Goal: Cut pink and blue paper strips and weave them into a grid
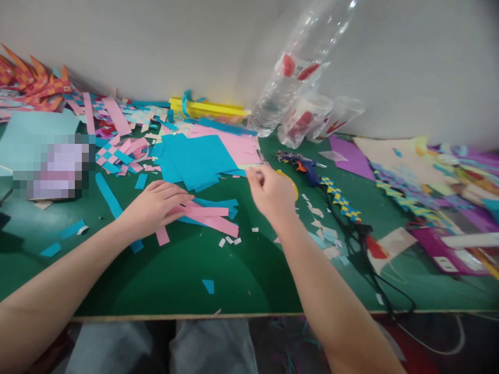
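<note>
My left hand (158, 205) is closed round the ends of pink paper strips (212, 212), which point to the right just above the green table. Blue paper strips (230, 208) lie beneath and behind them. Over to the right, my right hand (271, 192) is curled shut on what looks like a pair of scissors; a yellow handle loop (290, 183) shows beside the palm and a short dark blade tip above the fingers. Most of that tool is hidden. Behind both hands rests a stack of blue paper sheets (198, 158), partly over pink sheets (241, 145).
Woven paper pieces and strips (117, 156) pile at the left near a pixelated phone-like object (58, 169). A plastic bottle (296, 67) and cups (306, 117) stand by the wall. A blue glue gun (310, 174) with a black cable lies right, near a magenta box (440, 249).
</note>
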A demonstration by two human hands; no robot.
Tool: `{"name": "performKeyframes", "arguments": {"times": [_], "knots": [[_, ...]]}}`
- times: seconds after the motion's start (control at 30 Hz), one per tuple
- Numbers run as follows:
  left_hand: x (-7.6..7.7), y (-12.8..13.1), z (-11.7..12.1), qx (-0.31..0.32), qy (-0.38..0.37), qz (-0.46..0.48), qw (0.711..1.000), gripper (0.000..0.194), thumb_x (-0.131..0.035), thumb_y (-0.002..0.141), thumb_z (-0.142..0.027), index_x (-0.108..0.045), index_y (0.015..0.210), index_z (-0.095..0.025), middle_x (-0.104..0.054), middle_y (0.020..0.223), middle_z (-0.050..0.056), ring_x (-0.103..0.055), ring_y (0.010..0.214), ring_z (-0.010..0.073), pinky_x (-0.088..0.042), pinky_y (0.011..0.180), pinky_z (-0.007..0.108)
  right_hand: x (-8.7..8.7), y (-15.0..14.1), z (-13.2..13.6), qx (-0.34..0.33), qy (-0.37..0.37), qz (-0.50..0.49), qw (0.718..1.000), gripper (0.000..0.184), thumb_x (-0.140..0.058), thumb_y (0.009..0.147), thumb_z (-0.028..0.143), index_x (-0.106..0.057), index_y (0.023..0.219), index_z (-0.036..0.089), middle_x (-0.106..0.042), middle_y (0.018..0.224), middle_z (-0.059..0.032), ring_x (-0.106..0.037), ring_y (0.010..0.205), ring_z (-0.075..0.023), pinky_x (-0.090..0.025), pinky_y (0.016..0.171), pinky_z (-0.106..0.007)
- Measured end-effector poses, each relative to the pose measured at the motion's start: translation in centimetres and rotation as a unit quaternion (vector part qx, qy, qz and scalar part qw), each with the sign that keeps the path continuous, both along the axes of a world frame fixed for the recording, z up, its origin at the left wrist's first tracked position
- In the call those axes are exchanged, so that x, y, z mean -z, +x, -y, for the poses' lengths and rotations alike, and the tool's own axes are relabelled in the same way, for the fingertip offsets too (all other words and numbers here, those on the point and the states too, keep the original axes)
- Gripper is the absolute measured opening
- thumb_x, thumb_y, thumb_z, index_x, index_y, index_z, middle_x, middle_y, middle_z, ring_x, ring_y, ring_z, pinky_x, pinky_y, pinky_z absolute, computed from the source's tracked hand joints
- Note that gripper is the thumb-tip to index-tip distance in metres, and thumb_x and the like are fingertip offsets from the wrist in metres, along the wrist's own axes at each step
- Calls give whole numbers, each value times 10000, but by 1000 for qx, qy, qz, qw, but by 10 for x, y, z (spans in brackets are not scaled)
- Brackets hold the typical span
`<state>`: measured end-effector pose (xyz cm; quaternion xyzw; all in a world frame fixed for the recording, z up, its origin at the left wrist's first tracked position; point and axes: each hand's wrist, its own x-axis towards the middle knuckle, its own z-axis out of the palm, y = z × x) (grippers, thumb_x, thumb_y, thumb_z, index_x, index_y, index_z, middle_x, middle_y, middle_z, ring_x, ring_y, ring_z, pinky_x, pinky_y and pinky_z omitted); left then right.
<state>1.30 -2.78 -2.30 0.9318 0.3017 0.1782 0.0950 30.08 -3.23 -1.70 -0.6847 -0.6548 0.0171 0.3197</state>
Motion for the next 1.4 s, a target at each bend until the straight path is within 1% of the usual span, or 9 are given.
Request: {"name": "performKeyframes", "arguments": {"times": [0.1, 0.23, 0.57, 0.8, 0.97, 1.03, 1.2, 1.3, 1.4], "knots": [[-3, -3, 0, -13, 4, 8, 1000, 279, -489, 974, -376, -655, 1165, -258, -707, 1154, 66, -610, 1074, 247, -357, 973, 411, 0, 31, -9, 59, -4, 41, 997, 276, -501, 910, 400, -636, 1004, 178, -693, 852, -89, -623, 799, -233, -436, 723, -336], [-6, -4, 0, -17, -31, -7, 999, 245, -499, 970, -379, -682, 1110, -297, -739, 1061, 30, -637, 987, 221, -326, 967, 388, 11, 61, -13, 99, -77, 157, 980, 342, -571, 857, 391, -628, 1065, 125, -658, 1062, -175, -591, 1048, -315, -455, 867, -411], [-7, -8, -6, -48, -83, 20, 995, 251, -503, 941, -407, -700, 1038, -285, -749, 980, 19, -656, 841, 188, -333, 966, 395, 33, 79, -21, 115, -150, 149, 971, 404, -596, 853, 423, -657, 1092, 103, -642, 1054, -181, -641, 892, -282, -478, 781, -381], [-23, -15, -8, -173, -10, 129, 976, 226, -563, 907, -428, -731, 954, -285, -749, 928, 14, -651, 900, 222, -417, 905, 381, 12, 75, -5, 155, -63, 81, 983, 454, -630, 837, 332, -535, 1230, 125, -544, 1215, -199, -607, 1043, -326, -474, 860, -434], [-34, -22, -4, -317, 6, 220, 923, 229, -644, 877, -369, -724, 1050, -243, -736, 940, -7, -638, 819, 172, -477, 828, 316, -8, 58, 6, 71, 65, 7, 995, 419, -662, 795, 335, -573, 1173, 180, -569, 1203, -155, -648, 861, -250, -505, 845, -423], [-35, -25, -5, -338, 21, 248, 908, 233, -631, 891, -348, -718, 1070, -227, -727, 1008, -10, -640, 836, 156, -488, 815, 289, -14, 49, 12, -31, 67, -24, 997, 398, -676, 773, 348, -603, 1136, 201, -605, 1171, -129, -649, 860, -242, -527, 792, -401], [-33, -26, -7, -345, 85, 276, 893, 194, -641, 874, -250, -729, 1046, -226, -737, 1018, -8, -651, 808, 133, -508, 775, 255, -31, 19, 31, -381, -176, -36, 907, 337, -703, 785, 345, -661, 1107, 255, -633, 1181, -62, -626, 1072, -222, -517, 904, -346], [-33, -22, -6, -334, 112, 273, 895, 171, -651, 856, -206, -739, 1001, -230, -747, 952, -10, -654, 764, 120, -510, 749, 244, -35, 8, 35, -422, -297, -8, 856, 316, -685, 803, 299, -670, 1118, 276, -628, 1197, -43, -635, 1048, -197, -516, 907, -330], [-34, -20, -4, -323, 118, 257, 903, 146, -646, 871, -234, -736, 986, -228, -738, 902, -5, -655, 771, 127, -507, 775, 267, -30, 11, 31, -381, -301, 18, 874, 326, -667, 812, 323, -659, 1131, 256, -613, 1221, -62, -627, 1066, -219, -504, 937, -368]]}}
